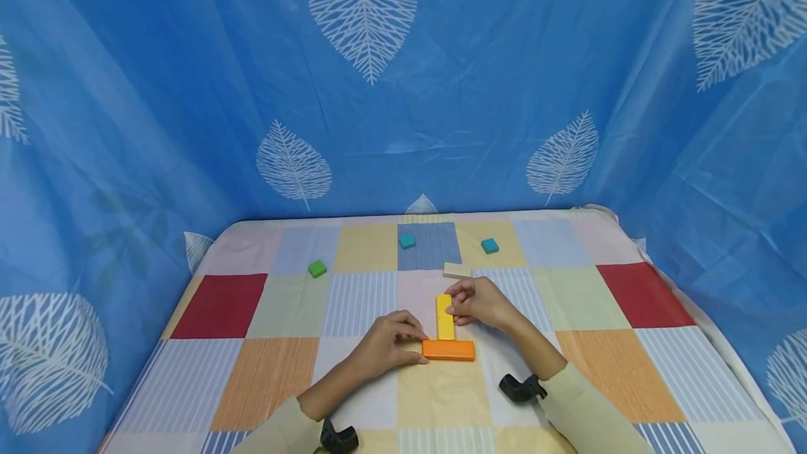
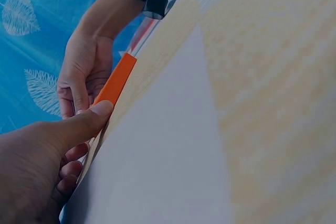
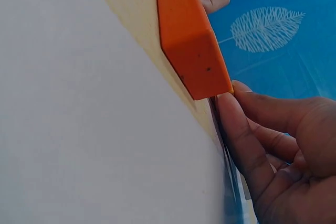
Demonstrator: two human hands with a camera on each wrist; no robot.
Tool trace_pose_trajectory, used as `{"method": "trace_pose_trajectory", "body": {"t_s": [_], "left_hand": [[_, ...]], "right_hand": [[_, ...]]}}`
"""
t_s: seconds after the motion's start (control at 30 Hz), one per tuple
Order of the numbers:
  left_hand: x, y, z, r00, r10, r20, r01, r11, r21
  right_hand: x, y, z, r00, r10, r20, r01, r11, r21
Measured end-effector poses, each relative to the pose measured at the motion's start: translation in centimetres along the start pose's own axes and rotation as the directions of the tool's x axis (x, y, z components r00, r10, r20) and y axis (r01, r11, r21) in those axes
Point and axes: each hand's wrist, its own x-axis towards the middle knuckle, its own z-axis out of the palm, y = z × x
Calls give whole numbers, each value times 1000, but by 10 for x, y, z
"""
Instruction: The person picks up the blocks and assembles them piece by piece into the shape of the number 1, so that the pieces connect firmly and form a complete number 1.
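Six blocks (image 1: pixel 448 350); two hands (image 1: pixel 386 343); two wrist cameras (image 1: pixel 520 389)

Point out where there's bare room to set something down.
Bare cloth lies between the left red square and the left hand, nearer than the green block, and between the right hand and the right red square. It's crowded in the middle: the hands hold the orange block and yellow block, with a pale block beyond.

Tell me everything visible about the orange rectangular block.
The orange rectangular block is long and straight-edged, apparently painted wood, with small dark specks on its right end. It lies crosswise on the multicoloured patchwork cloth. The left hand pinches its left end between thumb and fingers; the near end of the yellow rectangular block seems to meet its far side.
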Motion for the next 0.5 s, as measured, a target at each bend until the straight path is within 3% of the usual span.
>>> {"method": "trace_pose_trajectory", "body": {"t_s": [0.2,0.5], "left_hand": [[1,-1,0,1000,-12,5,12,1000,2],[0,-3,0,1000,-19,12,19,1000,11]], "right_hand": [[-6,-12,1,1000,-1,13,1,1000,-2],[-1,0,-1,1000,-3,20,3,1000,28]]}}
